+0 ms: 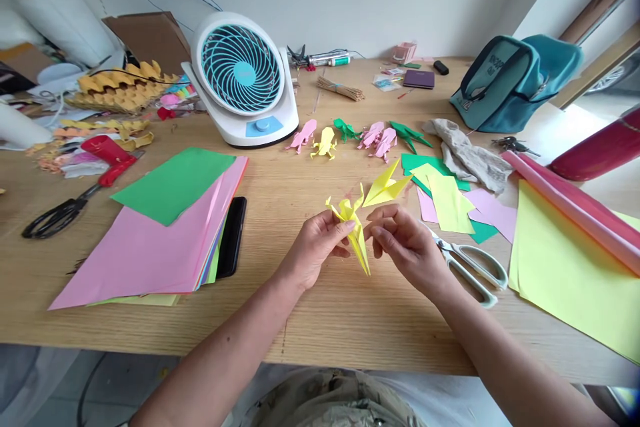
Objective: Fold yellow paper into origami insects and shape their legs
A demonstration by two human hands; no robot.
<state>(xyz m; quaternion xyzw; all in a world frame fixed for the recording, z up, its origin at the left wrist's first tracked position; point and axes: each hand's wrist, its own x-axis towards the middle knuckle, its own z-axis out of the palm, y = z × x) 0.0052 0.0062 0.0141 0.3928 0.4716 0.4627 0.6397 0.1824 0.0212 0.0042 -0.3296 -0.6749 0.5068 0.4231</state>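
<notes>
Pinched between the thumb and fingers of my left hand [320, 243] is a yellow origami figure [357, 243], its long point hanging down and thin folded limbs sticking up. My right hand [403, 240] hovers close to the figure's right side, fingers curled with thumb and fingertips near each other; whether anything sits between them I cannot make out. Just beyond it lies a second folded yellow paper piece [385, 185]. White-handled scissors [475, 267] rest beside my right wrist, their blades partly hidden. Finished pink [303, 137], yellow [325, 143] and green [345, 129] paper figures stand farther back.
A white fan [243, 73] stands at the back. Stacked coloured paper [145, 247], a black phone [233, 237] and black-handled scissors [55, 217] lie left. At right are paper scraps [450, 203], yellow sheets [565, 267], a pink roll [580, 213], a cloth [470, 153] and a teal bag [515, 83].
</notes>
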